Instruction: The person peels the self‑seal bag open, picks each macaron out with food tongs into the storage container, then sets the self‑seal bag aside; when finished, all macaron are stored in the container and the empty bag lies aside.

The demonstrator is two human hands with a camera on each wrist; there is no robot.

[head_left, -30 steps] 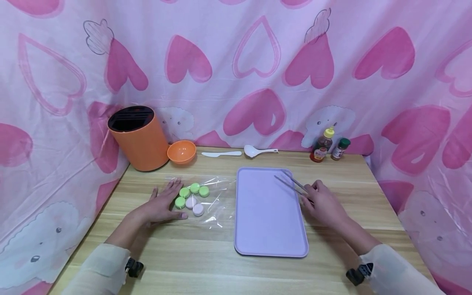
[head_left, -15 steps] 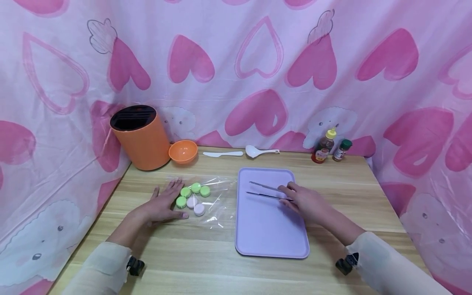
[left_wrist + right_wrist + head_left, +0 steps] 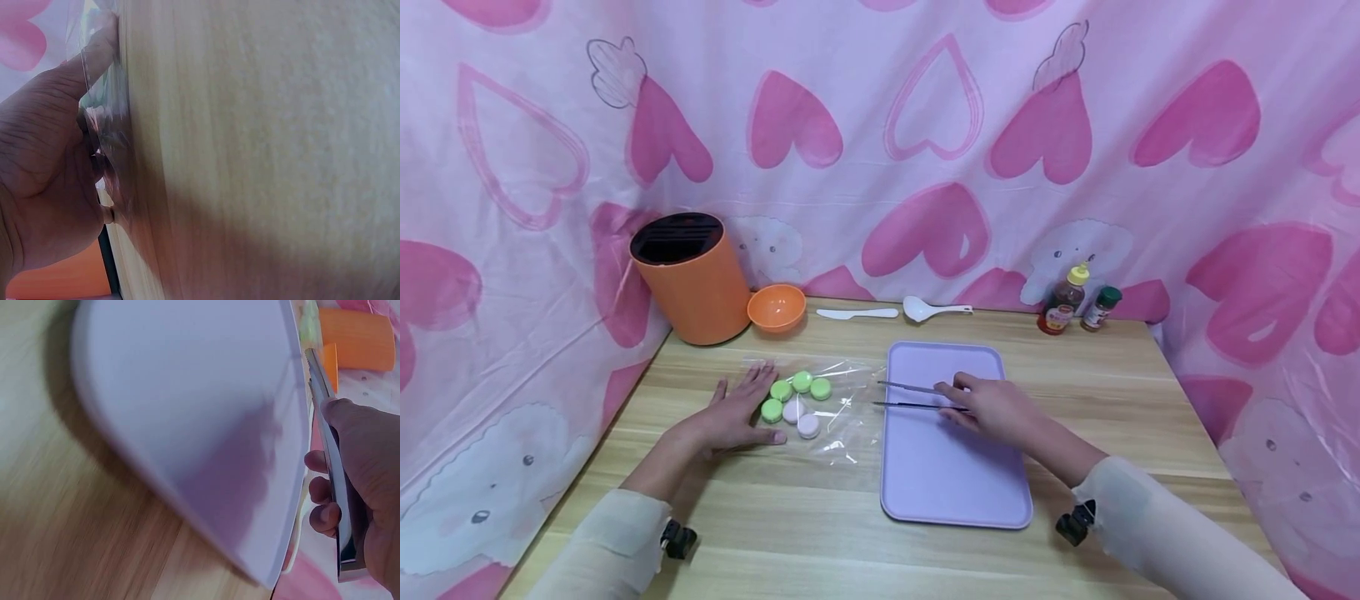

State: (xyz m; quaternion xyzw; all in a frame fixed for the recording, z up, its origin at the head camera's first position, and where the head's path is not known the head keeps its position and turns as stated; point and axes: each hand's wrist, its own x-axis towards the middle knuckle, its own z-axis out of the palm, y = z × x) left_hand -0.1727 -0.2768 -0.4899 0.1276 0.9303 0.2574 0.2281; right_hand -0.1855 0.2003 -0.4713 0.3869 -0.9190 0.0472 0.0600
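On the wooden desk [image 3: 820,517], the left hand [image 3: 730,417] lies flat with fingers spread, pressing down the edge of a clear plastic bag [image 3: 838,417] — inside lie six small round green and pale pink pieces [image 3: 796,400], all still in the bag. To the right, the lilac rectangular plastic tray [image 3: 955,475] holds none of them. Over it, the right hand [image 3: 992,407] pinches long metal tweezers [image 3: 910,397], tips apart and pointing at the bag — nothing seems picked yet.

Right hand [image 3: 992,408] grips slim metal tweezers [image 3: 910,396] over the lilac rectangular plastic tray [image 3: 955,492], tips pointing left; left hand [image 3: 730,417] lies flat on the clear plastic bag [image 3: 842,417] beside small green and white round caps [image 3: 796,398].
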